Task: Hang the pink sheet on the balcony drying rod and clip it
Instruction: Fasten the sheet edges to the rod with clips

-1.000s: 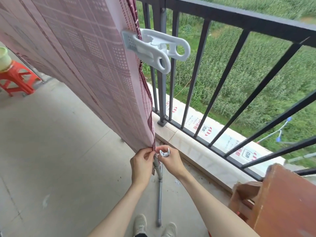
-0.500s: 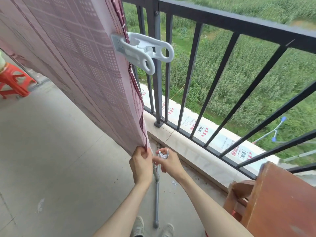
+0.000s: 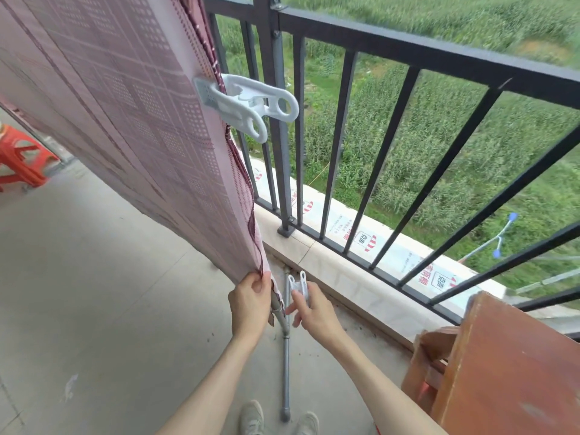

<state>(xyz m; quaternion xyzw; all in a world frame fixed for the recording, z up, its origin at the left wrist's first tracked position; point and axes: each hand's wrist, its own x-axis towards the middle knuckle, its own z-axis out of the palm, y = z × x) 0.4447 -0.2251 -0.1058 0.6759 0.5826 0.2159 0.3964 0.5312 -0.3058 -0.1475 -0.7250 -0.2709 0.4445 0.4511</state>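
Note:
The pink patterned sheet (image 3: 131, 127) hangs down across the left of the view, its side edge trimmed in dark red. A large white clip (image 3: 251, 105) is clamped on that edge, high up. My left hand (image 3: 251, 304) pinches the sheet's lower corner. My right hand (image 3: 315, 310) is just right of it, a small gap between them, and holds a small white clip (image 3: 298, 285) that sticks up from the fingers. The drying rod itself is hidden above the view.
A grey pole of the rack's stand (image 3: 285, 365) runs down between my hands to the floor by my shoes. The black balcony railing (image 3: 408, 54) lines the right. A brown wooden stool (image 3: 502, 372) stands at lower right, a red stool (image 3: 22, 161) at far left.
My right hand has drawn away from the sheet's corner to the right, the small clip now standing free of the fabric. My left hand keeps its pinch on the corner.

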